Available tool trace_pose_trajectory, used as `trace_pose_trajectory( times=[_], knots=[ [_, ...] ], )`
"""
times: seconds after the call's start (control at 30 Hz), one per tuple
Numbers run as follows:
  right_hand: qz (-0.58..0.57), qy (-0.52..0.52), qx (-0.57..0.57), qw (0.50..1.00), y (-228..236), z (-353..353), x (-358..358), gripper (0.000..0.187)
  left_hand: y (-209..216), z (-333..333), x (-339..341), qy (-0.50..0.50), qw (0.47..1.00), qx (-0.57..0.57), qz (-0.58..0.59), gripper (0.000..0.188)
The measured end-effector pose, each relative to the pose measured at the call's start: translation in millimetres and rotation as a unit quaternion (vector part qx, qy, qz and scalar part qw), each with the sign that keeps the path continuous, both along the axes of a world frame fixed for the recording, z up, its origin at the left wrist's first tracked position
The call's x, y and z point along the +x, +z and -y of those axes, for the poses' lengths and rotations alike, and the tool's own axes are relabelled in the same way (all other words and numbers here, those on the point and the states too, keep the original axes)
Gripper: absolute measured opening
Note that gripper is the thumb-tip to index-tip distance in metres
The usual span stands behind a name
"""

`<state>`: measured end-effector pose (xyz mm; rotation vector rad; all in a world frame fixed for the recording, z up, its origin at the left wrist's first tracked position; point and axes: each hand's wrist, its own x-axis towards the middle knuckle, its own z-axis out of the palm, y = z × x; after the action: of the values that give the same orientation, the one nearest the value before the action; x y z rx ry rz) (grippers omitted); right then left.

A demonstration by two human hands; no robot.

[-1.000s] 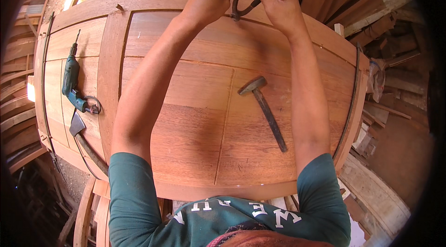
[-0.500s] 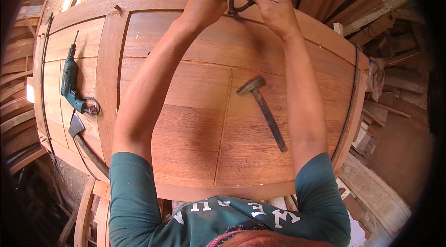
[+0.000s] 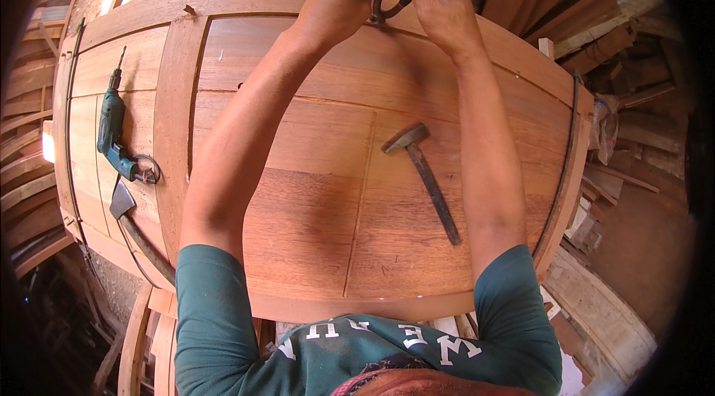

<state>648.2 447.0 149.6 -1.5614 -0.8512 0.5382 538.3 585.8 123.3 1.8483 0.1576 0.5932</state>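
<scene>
Both arms reached to the far edge of the wooden door panel (image 3: pixel 313 173). The left hand (image 3: pixel 339 1) was curled shut around a dark metal clamp (image 3: pixel 387 5) at that edge, and the right hand (image 3: pixel 439 1) gripped the same clamp, fingers closed over its curved bar. A hammer (image 3: pixel 424 173) lay on the panel between the forearms; a green drill (image 3: pixel 112 132) lay far left.

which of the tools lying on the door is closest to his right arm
The hammer, lying loose on the panel just left of the right forearm. The green drill and the hatchet lie far off by the door's left edge.
</scene>
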Motion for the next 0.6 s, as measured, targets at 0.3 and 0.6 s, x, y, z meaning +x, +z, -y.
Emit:
trace_pose_trajectory(
  times=[0.3, 0.6],
  knots=[
    [-0.087, -0.018, 0.058, 0.994, 2, -8, -9, 0.016, 5, 4, -6, -0.005, 0.996, -0.077, -0.054, 0.071],
    [-0.042, -0.127, 0.122, 0.984, 3, -31, -21, 0.044, -26, 7, -2, -0.103, 0.987, -0.117, -0.023, 0.044]
  ],
)
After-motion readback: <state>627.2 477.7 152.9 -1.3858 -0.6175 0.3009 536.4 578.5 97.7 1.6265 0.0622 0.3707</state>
